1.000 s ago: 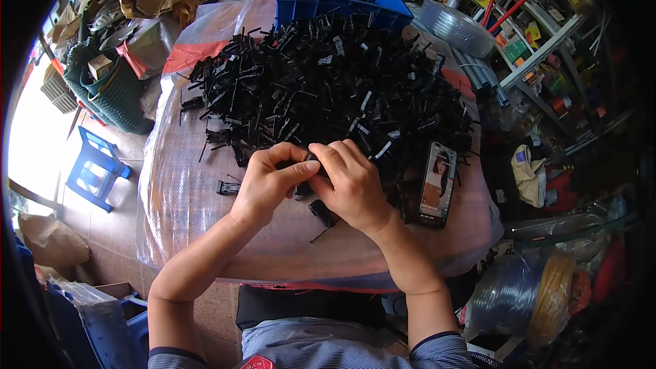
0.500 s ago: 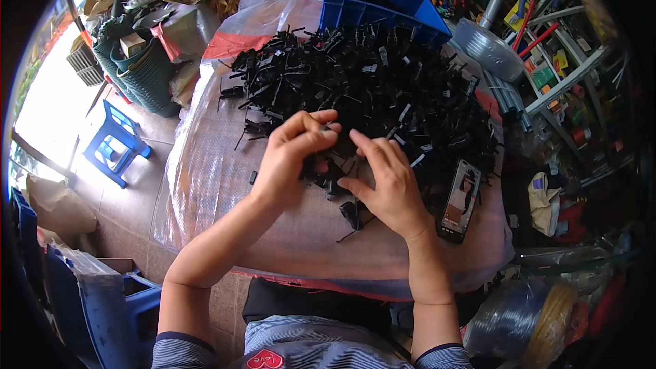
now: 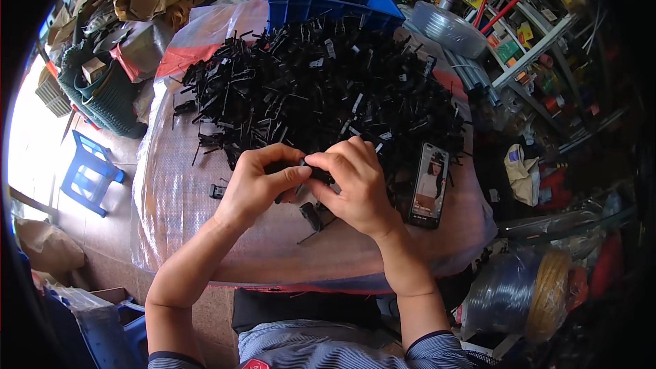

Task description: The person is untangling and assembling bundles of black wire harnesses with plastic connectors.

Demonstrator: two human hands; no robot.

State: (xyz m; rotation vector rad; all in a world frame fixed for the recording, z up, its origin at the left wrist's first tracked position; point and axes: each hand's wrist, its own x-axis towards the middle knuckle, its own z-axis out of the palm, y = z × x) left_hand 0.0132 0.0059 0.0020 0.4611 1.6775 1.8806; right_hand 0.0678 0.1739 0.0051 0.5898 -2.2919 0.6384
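My left hand (image 3: 247, 188) and my right hand (image 3: 361, 191) meet over the near side of a large pile of black plastic parts (image 3: 301, 82). Between the fingertips they pinch a small black plastic part (image 3: 320, 175), mostly covered by the fingers. Thumb and forefinger are closed on both hands. Just below them, a loose black piece with a thin stem (image 3: 311, 216) lies on the woven sheet (image 3: 273, 253). Left of my left wrist is another small black piece (image 3: 217, 191).
A blue crate (image 3: 328, 3) stands behind the pile. To the right, a phone (image 3: 429, 184) with a lit screen lies on the sheet. A blue stool (image 3: 92, 171) is on the floor at left. Wrapped coils (image 3: 519, 297) and metal tubes (image 3: 471, 72) crowd the right side.
My hands have come together, and the right fingers, apart before, now close on the part with the left ones. The whole view has shifted, with the scene sliding leftward.
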